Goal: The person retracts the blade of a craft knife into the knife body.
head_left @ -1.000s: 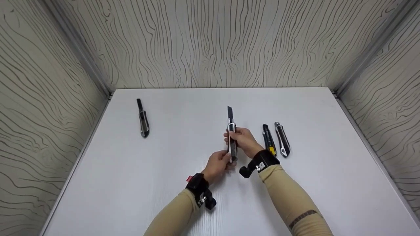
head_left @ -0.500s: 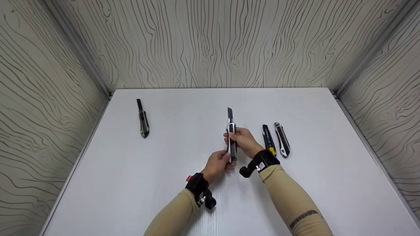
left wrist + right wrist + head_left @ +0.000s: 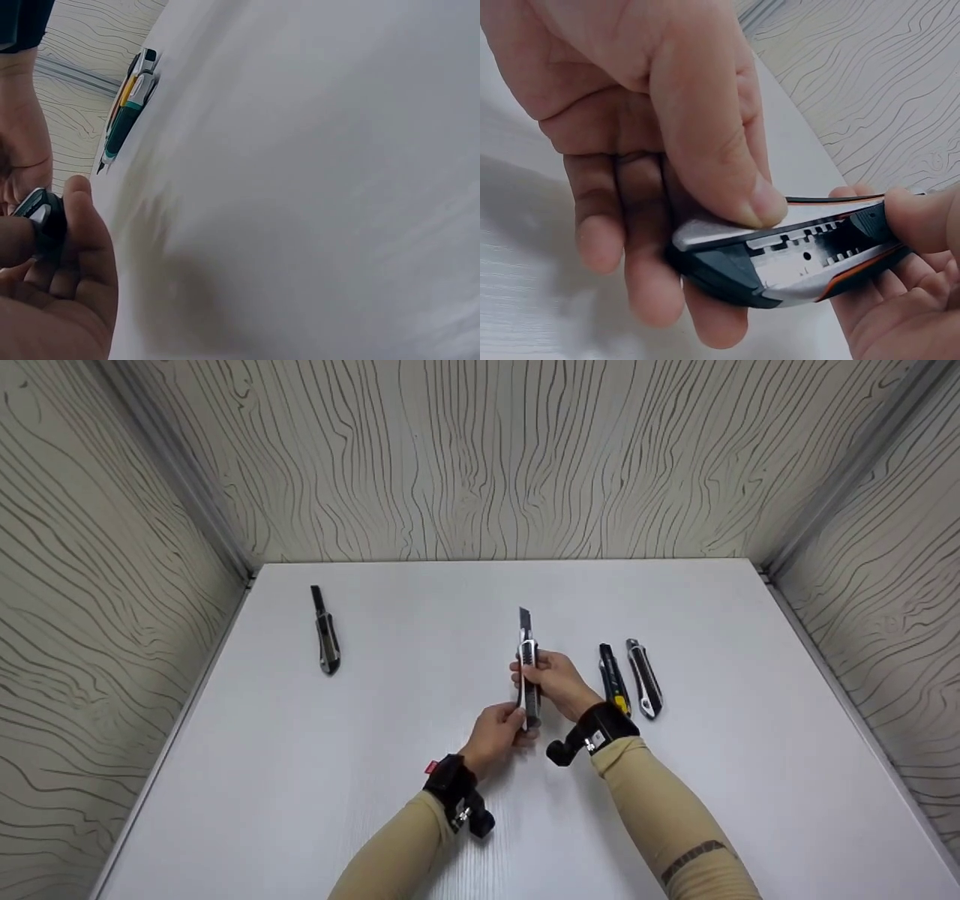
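Both my hands hold one utility knife (image 3: 529,697), its snap-off blade (image 3: 524,619) out and pointing to the far side. My left hand (image 3: 496,735) pinches the butt end between thumb and fingers. Farther up the handle, my right hand (image 3: 559,679) grips the body, thumb on the black slider (image 3: 866,223). The right wrist view shows the silver, black and orange casing with a toothed slot along it. In the left wrist view only the dark butt of the knife (image 3: 46,214) shows between the fingers; the rest is hidden.
On the white table (image 3: 300,780), a black and yellow cutter (image 3: 613,679) and a silver and black knife (image 3: 646,679) lie to the right, beside my right wrist. Another knife (image 3: 328,637), blade out, lies at the far left. Wood-patterned walls (image 3: 480,465) enclose the table's back and sides.
The blade has drawn back slightly into the handle, its tip a little nearer to me. My right thumb has shifted slightly toward the butt. Both hands otherwise keep their places.
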`<state>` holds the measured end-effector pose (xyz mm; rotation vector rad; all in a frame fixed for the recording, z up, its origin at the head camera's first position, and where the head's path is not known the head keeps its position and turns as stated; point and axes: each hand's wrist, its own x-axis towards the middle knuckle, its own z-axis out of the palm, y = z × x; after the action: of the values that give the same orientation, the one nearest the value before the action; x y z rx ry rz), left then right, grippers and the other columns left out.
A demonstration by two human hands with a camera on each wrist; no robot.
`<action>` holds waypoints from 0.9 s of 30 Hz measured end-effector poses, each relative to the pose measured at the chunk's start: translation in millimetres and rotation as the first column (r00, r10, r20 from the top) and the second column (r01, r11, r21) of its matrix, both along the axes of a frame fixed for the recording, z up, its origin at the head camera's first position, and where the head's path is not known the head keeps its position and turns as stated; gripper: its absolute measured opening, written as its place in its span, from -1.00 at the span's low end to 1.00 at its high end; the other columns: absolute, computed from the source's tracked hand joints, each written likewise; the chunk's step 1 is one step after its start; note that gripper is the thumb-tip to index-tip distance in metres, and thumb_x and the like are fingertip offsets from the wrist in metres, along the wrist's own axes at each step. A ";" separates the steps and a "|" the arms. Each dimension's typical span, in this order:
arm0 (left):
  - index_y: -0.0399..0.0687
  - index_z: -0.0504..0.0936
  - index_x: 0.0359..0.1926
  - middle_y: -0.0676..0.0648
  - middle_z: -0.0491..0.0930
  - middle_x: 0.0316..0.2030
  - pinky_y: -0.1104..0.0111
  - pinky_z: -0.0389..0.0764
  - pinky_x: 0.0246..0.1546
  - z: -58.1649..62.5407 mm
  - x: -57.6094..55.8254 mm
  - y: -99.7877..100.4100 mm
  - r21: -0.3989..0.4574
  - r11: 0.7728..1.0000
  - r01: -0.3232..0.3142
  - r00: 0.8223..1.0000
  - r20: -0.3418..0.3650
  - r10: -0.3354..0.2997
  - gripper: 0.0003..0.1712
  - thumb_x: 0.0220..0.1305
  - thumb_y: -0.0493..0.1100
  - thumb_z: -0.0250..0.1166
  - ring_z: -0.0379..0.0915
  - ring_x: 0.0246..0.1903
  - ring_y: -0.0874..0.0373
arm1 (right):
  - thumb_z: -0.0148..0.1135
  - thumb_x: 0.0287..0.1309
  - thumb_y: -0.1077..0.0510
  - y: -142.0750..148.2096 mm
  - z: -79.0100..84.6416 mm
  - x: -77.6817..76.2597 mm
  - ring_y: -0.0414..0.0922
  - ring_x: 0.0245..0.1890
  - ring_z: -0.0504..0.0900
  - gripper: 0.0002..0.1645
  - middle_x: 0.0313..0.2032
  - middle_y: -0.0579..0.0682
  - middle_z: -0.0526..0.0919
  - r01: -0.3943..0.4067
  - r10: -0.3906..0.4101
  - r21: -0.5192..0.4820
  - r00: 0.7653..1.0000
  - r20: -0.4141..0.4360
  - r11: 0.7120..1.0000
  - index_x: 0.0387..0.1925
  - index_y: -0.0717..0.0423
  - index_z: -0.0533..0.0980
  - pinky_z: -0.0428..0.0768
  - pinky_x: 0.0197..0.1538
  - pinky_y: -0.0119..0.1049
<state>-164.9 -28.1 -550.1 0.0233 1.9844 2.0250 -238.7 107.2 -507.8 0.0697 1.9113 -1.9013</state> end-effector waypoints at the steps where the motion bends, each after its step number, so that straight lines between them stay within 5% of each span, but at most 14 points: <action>1: -0.43 0.54 -0.03 -0.42 0.65 -0.20 0.13 0.72 -0.20 0.6 0.3 -0.2 0.002 1.000 -0.001 1.000 0.003 0.001 -0.68 0.49 -0.26 -0.05 0.60 -0.36 0.14 | -0.02 0.40 0.31 0.1 0.0 -0.1 -0.21 -0.14 0.65 -0.55 0.18 0.31 0.50 -0.003 0.003 -0.005 1.000 0.002 1.000 0.26 0.36 0.30 0.62 0.08 -0.33; 13: -0.39 0.53 -0.07 -0.21 0.65 -0.33 0.23 0.72 -0.27 1.2 2.2 -2.0 0.052 0.999 0.015 0.999 0.048 -0.018 -0.67 0.50 -0.17 -0.03 0.62 -0.37 0.14 | -0.02 0.41 0.30 4.2 0.6 -3.3 -0.21 -0.10 0.65 -0.51 0.23 0.36 0.46 -0.023 0.023 -0.028 1.000 0.015 0.999 0.30 0.41 0.26 0.62 0.11 -0.32; 20: -0.45 0.54 -0.04 -0.31 0.67 -0.20 0.30 0.72 -0.24 -8.0 3.6 -1.7 0.121 0.993 0.009 1.000 0.022 -0.011 -0.63 0.51 -0.18 -0.02 0.61 -0.36 0.19 | -0.03 0.41 0.30 3.9 -0.9 -3.9 -0.21 -0.12 0.65 -0.50 0.22 0.39 0.45 -0.027 0.026 -0.055 1.000 -0.013 0.998 0.30 0.44 0.23 0.63 0.09 -0.34; 27: -0.44 0.53 0.03 -0.34 0.67 -0.12 0.18 0.71 -0.10 -6.2 4.9 -0.4 0.102 0.994 -0.037 0.999 -0.008 0.038 -0.63 0.51 -0.20 -0.03 0.67 -0.23 0.04 | 0.03 0.42 0.15 3.7 -5.1 -1.4 -0.19 -0.12 0.64 -0.51 -0.01 0.12 0.65 -0.016 0.015 -0.015 1.000 -0.019 1.000 0.25 0.37 0.34 0.63 -0.02 -0.36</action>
<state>-160.0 -28.5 -556.3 0.0189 1.8991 2.1520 -240.1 110.9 -512.9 0.0328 1.9043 -1.9122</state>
